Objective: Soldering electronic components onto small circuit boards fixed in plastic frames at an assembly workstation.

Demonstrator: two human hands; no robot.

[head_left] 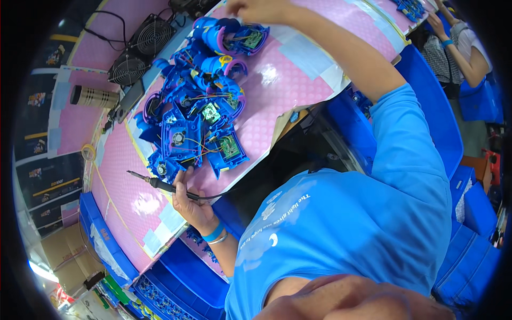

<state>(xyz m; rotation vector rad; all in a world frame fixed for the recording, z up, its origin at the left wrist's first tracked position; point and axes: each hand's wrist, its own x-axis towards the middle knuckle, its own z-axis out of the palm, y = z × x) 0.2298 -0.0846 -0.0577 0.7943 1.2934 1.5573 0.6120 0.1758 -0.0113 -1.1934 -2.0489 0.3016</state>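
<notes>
A black soldering iron (162,185) is gripped in my left hand (194,208), its metal tip pointing left over the pink mat. The fingertips of that hand are beside the near end of a pile of opened blue plastic housings (194,101). Within the pile are a green circuit board (230,148), a small round speaker (178,138) and thin coloured wires. At the far end, my right hand (261,10) reaches over a blue round housing (212,37). Its fingers are curled and partly cut off by the upper edge, so what they hold is hidden.
Two black fans (152,37) stand behind the pile. A beige-and-black cylinder (95,97) and a yellow tape roll (88,152) lie to the left. Blue bins (189,269) line the table's near side. Another person (469,53) works at the far right.
</notes>
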